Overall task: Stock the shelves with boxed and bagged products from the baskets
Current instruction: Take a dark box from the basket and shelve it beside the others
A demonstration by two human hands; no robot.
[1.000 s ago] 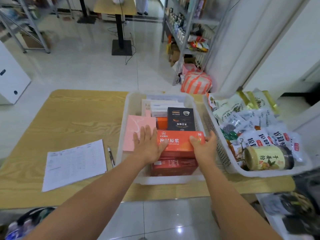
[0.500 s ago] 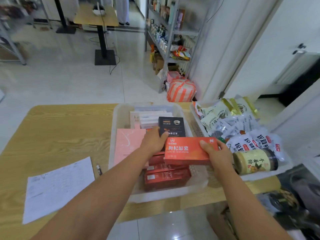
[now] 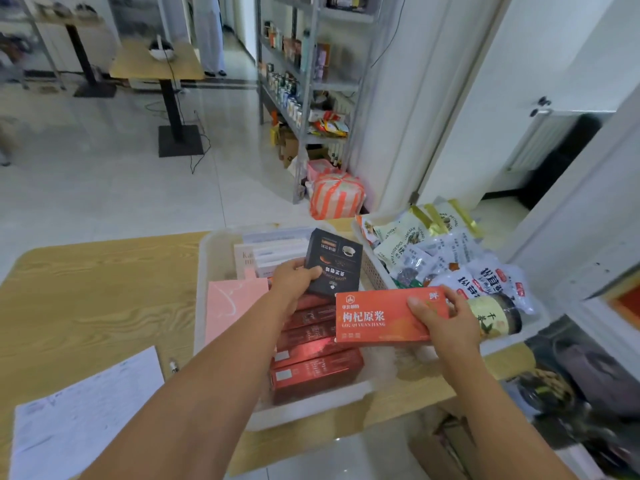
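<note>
Left hand (image 3: 294, 277): fingers curled round the black box (image 3: 337, 259), tilted above the bin (image 3: 204, 271).
Right hand (image 3: 441, 315): fingers pinching the orange box (image 3: 377, 317).

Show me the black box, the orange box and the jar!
black box (image 3: 337, 261): head view, on its front face.
orange box (image 3: 374, 317): head view, on its printed front.
jar (image 3: 498, 318): head view, on its yellow label.

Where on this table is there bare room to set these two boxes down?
Widest bare patch: the wooden table left of the translucent plastic bin, beyond the white paper sheet. A narrow strip runs along the near edge before the bin. The bin is packed with boxes; the white mesh basket is heaped with bags.
</note>
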